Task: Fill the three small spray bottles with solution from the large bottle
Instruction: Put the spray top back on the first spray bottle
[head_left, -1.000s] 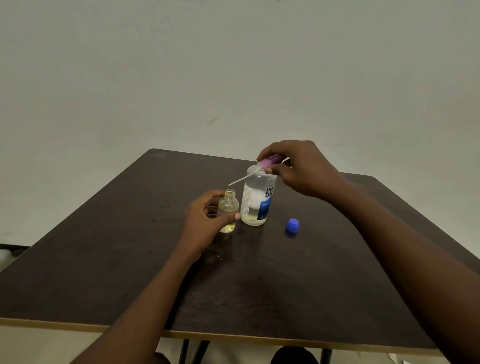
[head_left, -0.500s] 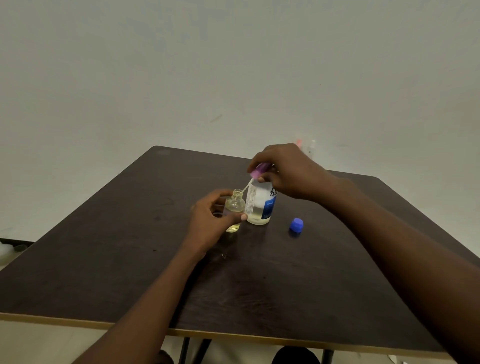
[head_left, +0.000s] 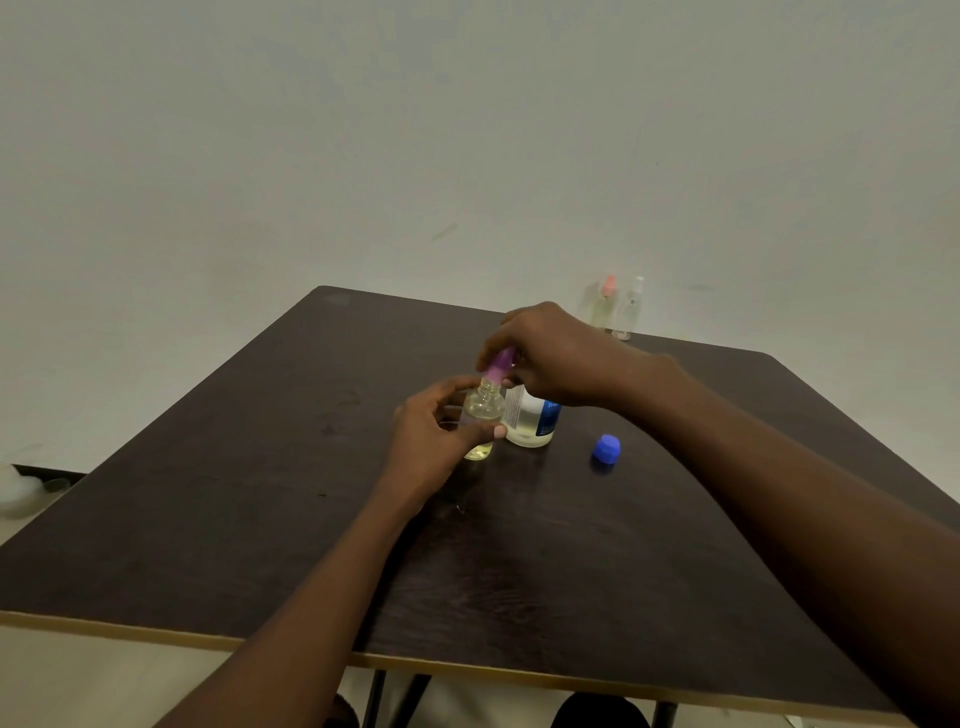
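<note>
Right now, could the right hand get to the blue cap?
Probably yes: the blue cap lies bare on the table, nothing between, though the right hand is busy pinching the purple spray top.

Small clear bottle (head_left: 483, 415): upright on table (head_left: 234, 519), yellowish liquid low, purple spray head (head_left: 497, 364) tilted at neck. Large bottle (head_left: 532, 421): upright, just beside it, blue label. Blue cap (head_left: 605, 449): near, apart. Pink-topped spray bottle (head_left: 605, 306) and clear-topped spray bottle (head_left: 628, 312): upright together, far edge.

My left hand (head_left: 441, 431) curls round the small bottle (head_left: 483, 410); my right hand (head_left: 550, 353), arm outstretched, pinches the purple spray cap (head_left: 497, 364) at its neck.
</note>
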